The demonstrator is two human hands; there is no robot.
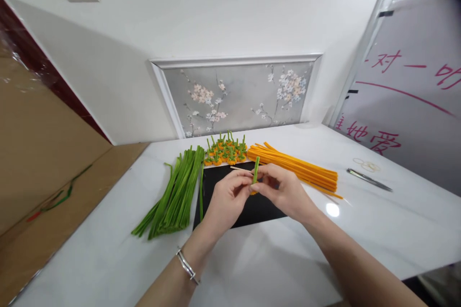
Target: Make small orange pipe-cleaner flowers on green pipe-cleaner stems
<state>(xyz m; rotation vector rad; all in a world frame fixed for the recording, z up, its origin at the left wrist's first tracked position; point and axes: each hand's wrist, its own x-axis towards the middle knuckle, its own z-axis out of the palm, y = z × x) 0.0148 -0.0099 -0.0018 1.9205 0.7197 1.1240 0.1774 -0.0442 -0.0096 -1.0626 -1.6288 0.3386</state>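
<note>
Above a black mat [245, 217], my two hands meet over a small pipe-cleaner flower [256, 171] with an upright green stem and a bit of orange underneath. My left hand [227, 197] is closed, its fingertips pinching the piece from the left. From the other side, my right hand [286, 191] pinches it between thumb and fingers. Most of the orange part is hidden by my fingers. A thin pale stick [237, 168] juts out behind my left fingers; whether they hold it I cannot tell. Several similar orange and green pieces [226, 149] stand behind the mat.
Green pipe cleaners [178, 196] lie bundled at the left, orange pipe cleaners [298, 165] at the right. Tweezers [370, 180] and pale rubber bands [366, 165] lie farther right on the white table [403, 220]. Cardboard [82, 196] borders the left edge; a wall [237, 29] rises behind.
</note>
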